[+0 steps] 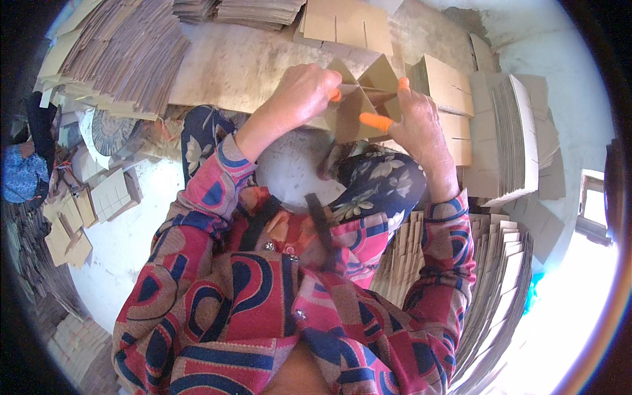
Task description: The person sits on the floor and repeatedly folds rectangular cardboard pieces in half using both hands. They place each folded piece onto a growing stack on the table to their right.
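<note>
Between my two hands is a brown cardboard divider [352,112] made of slotted sheets that cross, its panels fanned apart in an X with pointed corners upward. My left hand [306,89] is closed on its left side, with an orange finger cover at the fingertips. On the right side, my right hand [421,128] pinches the divider, orange covers on its thumb and a finger. The lower part of the divider is partly hidden by the right fingers. It is held above my lap, at the near edge of a wooden board [217,72].
Slotted cardboard sheets [345,26] lie at the far edge. Stacks of cardboard [513,138] stand at right, with folded dividers [487,263] below them. A large pile of cardboard strips [118,52] is at far left. Loose pieces [69,230] and a person's blue patterned clothing [25,172] are at left.
</note>
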